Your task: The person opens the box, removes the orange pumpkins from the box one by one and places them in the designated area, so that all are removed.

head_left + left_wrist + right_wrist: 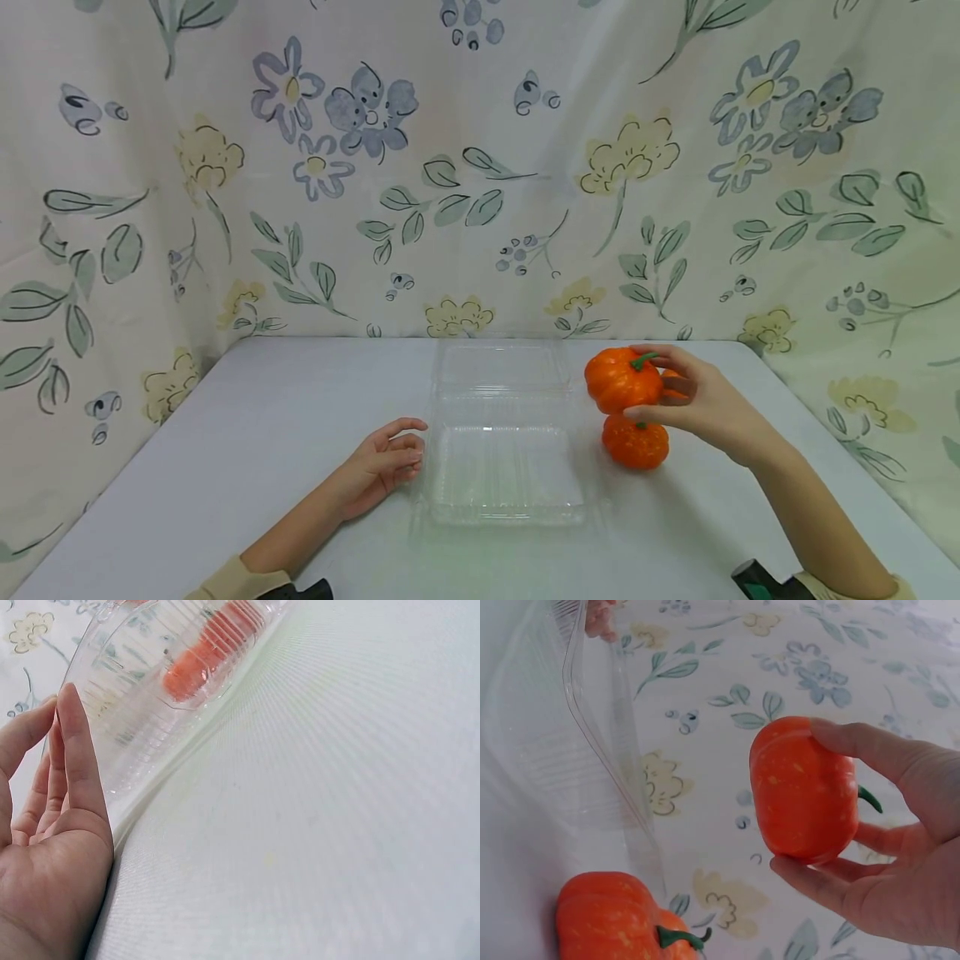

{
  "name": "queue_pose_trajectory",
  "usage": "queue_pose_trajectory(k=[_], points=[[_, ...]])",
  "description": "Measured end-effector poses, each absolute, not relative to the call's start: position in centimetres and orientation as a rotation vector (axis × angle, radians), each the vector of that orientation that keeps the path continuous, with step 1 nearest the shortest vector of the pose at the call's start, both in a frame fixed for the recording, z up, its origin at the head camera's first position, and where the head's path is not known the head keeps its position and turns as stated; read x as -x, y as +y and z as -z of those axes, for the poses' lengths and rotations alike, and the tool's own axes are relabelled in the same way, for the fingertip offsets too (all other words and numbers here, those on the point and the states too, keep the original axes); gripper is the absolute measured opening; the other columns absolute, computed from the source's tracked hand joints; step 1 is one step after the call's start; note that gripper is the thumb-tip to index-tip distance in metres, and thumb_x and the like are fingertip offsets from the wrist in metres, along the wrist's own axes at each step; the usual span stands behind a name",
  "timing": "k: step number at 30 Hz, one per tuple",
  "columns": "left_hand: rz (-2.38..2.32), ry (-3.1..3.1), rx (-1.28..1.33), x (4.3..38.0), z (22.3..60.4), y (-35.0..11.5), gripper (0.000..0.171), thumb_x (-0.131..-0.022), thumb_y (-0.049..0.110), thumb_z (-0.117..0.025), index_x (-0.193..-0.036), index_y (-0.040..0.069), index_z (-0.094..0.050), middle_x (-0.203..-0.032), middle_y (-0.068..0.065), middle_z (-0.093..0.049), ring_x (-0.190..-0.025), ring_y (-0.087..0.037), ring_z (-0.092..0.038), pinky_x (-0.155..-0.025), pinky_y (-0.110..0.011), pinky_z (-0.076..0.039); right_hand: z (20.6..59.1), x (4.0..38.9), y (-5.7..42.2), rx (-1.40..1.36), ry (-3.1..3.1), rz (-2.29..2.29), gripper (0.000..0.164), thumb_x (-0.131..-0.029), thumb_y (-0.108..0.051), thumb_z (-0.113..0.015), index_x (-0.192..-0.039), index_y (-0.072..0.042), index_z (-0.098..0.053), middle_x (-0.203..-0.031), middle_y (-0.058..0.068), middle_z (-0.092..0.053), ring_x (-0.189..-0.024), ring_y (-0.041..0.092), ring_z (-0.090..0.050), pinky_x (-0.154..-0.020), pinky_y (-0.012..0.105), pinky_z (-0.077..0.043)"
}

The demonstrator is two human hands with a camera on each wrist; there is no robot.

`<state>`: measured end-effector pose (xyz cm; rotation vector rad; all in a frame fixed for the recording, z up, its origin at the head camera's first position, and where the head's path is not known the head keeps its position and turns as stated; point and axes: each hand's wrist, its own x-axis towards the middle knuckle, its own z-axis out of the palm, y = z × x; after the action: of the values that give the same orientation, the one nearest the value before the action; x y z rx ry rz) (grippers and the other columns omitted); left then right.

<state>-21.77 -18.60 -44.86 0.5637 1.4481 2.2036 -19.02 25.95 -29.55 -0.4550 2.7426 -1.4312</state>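
An orange toy pumpkin (622,380) with a green stem is held in my right hand (701,400), gripped between thumb and fingers above the table. Just below it a second orange pumpkin (635,443) sits on the table, and a third pumpkin (677,383) shows partly behind my right fingers. An opened clear plastic clamshell container (506,512) lies in the middle, its lid (501,367) folded back. At its left rim is my left hand (382,467); in the left wrist view the thumb and forefinger (75,742) pinch that edge.
The white table (315,383) carries the container and pumpkins. A floral curtain (480,167) hangs behind the table and along its sides. Dark wrist devices (772,581) sit at both sleeves.
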Motion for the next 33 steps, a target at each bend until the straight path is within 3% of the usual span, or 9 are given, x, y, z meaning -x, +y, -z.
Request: queue_pose_trajectory(k=[6,13,21,24,29,33], points=[[-2.208,1.441,-0.558,21.7,44.8,-18.6,0.035,-0.105,-0.007,-0.052,-0.129,0.018,-0.058,-0.099,0.008,-0.068,-0.086,-0.004,-0.067,-0.078,-0.016,-0.059,29.4,19.1,26.4,0.474,2.758,1.438,0.077,-0.092,-0.019,-0.084,-0.155,-0.008,-0.043,-0.147,0.023,-0.049,-0.132,0.050,-0.055,-0.094,0.027,-0.060],[-2.210,1.437,-0.560,21.7,44.7,-18.6,0.035,-0.104,-0.006,-0.054,-0.130,0.017,-0.057,-0.100,0.008,-0.068,-0.086,-0.003,-0.068,-0.078,-0.016,-0.059,29.6,19.0,27.1,0.448,2.757,1.422,0.077,-0.093,-0.020,-0.083,-0.157,-0.010,-0.042,-0.150,0.023,-0.047,-0.134,0.053,-0.053,-0.093,0.030,-0.060],[-2.204,1.442,-0.553,21.7,44.6,-18.6,0.034,-0.104,-0.006,-0.054,-0.130,0.015,-0.055,-0.101,0.008,-0.068,-0.087,-0.003,-0.068,-0.079,-0.016,-0.059,30.1,18.9,27.9,0.430,2.771,1.402,0.075,-0.094,-0.020,-0.082,-0.156,-0.008,-0.041,-0.149,0.024,-0.048,-0.133,0.052,-0.054,-0.090,0.021,-0.056],[-2.204,1.444,-0.552,21.7,44.7,-18.6,0.034,-0.104,-0.006,-0.054,-0.130,0.015,-0.055,-0.101,0.008,-0.068,-0.087,-0.003,-0.068,-0.079,-0.016,-0.059,30.2,18.8,28.2,0.416,2.781,1.384,0.075,-0.094,-0.020,-0.081,-0.157,-0.007,-0.041,-0.151,0.025,-0.046,-0.135,0.055,-0.051,-0.093,0.026,-0.059],[-2.202,1.448,-0.553,21.7,44.7,-18.6,0.034,-0.104,-0.006,-0.054,-0.130,0.016,-0.056,-0.101,0.008,-0.069,-0.087,-0.003,-0.068,-0.080,-0.016,-0.059,30.5,18.6,28.7,0.391,2.811,1.345,0.076,-0.095,-0.022,-0.081,-0.157,-0.007,-0.040,-0.153,0.027,-0.044,-0.135,0.059,-0.048,-0.100,0.052,-0.059],[-2.196,1.458,-0.552,21.7,44.7,-18.5,0.034,-0.104,-0.006,-0.054,-0.130,0.016,-0.056,-0.101,0.008,-0.068,-0.087,-0.003,-0.068,-0.080,-0.016,-0.059,30.6,18.5,29.1,0.379,2.826,1.330,0.076,-0.095,-0.021,-0.081,-0.158,-0.007,-0.040,-0.153,0.028,-0.043,-0.135,0.060,-0.048,-0.097,0.051,-0.060]])
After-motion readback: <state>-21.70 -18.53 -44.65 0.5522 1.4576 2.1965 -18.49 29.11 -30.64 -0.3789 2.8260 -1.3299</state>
